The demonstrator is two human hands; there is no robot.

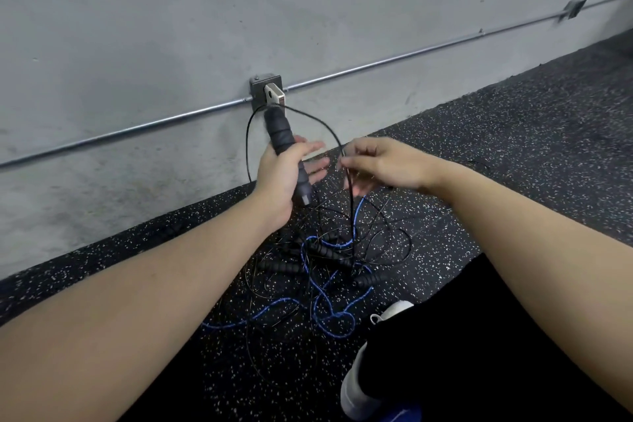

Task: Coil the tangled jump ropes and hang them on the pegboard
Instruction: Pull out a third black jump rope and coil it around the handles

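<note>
My left hand [286, 178] holds a black ribbed jump-rope handle [281, 134] upright, thumb across it and fingers stretched out. A thin black rope [308, 116] arcs from the handle's top to my right hand [380, 164], whose curled fingers pinch the rope beside the left hand. Below both hands lies a tangled pile of ropes [329, 264] on the floor: thin black ropes, a blue braided rope [325, 305] and several black handles [370, 279]. No pegboard is in view.
A grey concrete wall with a metal conduit [394, 58] and an outlet box [265, 89] rises just behind the pile. Black speckled rubber floor [513, 134] stretches to the right. My knee in black trousers and a white shoe [390, 310] sit at the lower right.
</note>
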